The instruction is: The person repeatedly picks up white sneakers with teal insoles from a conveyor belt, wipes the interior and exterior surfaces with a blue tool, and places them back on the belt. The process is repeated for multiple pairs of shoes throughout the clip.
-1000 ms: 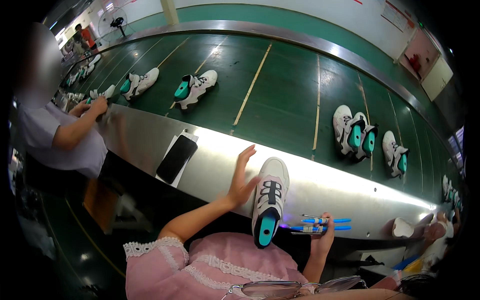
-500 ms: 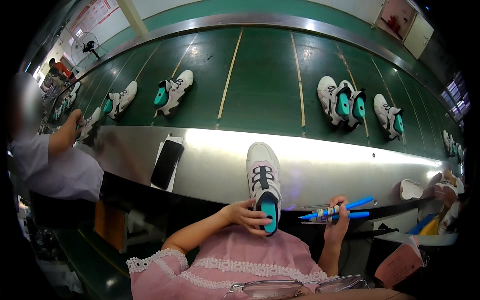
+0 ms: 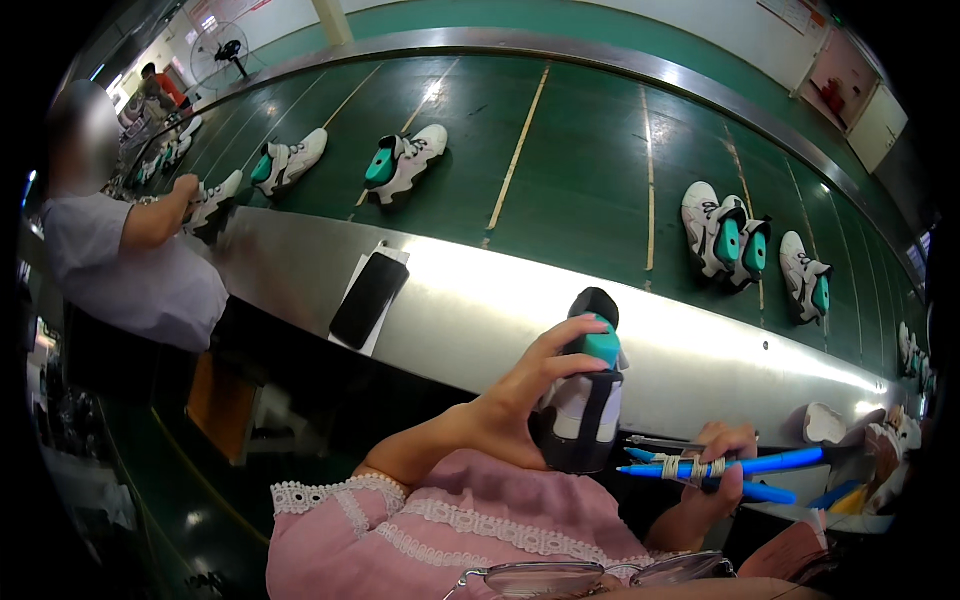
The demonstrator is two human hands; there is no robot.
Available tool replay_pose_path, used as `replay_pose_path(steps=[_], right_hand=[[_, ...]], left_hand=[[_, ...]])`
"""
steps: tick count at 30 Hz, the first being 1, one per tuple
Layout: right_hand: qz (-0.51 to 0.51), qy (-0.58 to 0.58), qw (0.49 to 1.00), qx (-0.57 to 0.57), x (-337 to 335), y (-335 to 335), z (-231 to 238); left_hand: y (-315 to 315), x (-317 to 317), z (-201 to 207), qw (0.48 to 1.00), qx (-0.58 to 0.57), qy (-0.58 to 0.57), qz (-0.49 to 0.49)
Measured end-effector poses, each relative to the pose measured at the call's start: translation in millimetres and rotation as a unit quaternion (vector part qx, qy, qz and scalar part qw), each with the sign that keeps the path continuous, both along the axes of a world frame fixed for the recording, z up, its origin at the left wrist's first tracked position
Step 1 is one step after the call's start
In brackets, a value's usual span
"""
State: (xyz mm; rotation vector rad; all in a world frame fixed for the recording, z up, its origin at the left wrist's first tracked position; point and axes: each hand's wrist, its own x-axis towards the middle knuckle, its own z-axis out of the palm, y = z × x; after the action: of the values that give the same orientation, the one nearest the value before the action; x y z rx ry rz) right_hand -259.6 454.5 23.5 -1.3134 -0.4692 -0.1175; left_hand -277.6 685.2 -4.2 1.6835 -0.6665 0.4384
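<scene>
A white and black sneaker [image 3: 582, 412] is in my left hand [image 3: 508, 408], tipped up so its heel faces me at the bench's near edge. A teal shoe last [image 3: 603, 345] fills its opening, with my fingers curled over the last. The sneaker's toe is hidden. To the right, my right hand [image 3: 722, 486] grips blue pens [image 3: 785, 461] bound together with pale bands. Their tips point left toward the sneaker, a short way apart from it. A thin metal tool [image 3: 655, 441] lies just behind the pens.
A steel ledge [image 3: 480, 290] borders a green conveyor [image 3: 580, 180] with several sneakers [image 3: 408, 165] on it. A black phone [image 3: 370, 300] lies on paper at left. A co-worker [image 3: 125, 235] handles a shoe at far left. A white shoe-shaped piece [image 3: 824, 423] rests at right.
My left hand has tilted the sneaker from lying toe-away to standing heel toward me. The pens in my right hand have come nearer and lower. The whole view has turned.
</scene>
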Motion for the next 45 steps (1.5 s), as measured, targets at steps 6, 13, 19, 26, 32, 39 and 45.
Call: replay_pose_path(steps=[6,13,19,26,32,39,45], right_hand=[[-0.012,0.003,0.997,-0.072,-13.1,5.5,8.7],[-0.049,-0.026,0.997,-0.060,-17.3,21.9,7.7],[-0.054,-0.029,0.995,-0.079,-17.9,30.8,10.5],[-0.067,-0.052,0.994,-0.069,-17.9,34.6,6.7],[0.067,-0.110,0.979,-0.161,11.6,33.1,40.1],[0.101,-0.143,0.942,-0.285,33.6,52.0,79.9],[0.105,-0.172,0.926,-0.320,37.6,63.8,84.1]], left_hand=[[-3.2,3.0,3.2,1.000,-0.009,0.000,0.009],[-0.2,4.7,5.0,1.000,0.010,-0.005,0.011],[5.2,4.4,5.2,1.000,0.000,-0.003,0.003],[9.9,4.5,4.5,1.000,0.008,0.002,0.006],[17.4,12.2,13.9,0.999,0.025,0.031,0.022],[23.9,36.1,19.8,0.998,0.043,0.021,0.049],[28.7,41.4,21.2,0.997,0.027,0.029,0.063]])
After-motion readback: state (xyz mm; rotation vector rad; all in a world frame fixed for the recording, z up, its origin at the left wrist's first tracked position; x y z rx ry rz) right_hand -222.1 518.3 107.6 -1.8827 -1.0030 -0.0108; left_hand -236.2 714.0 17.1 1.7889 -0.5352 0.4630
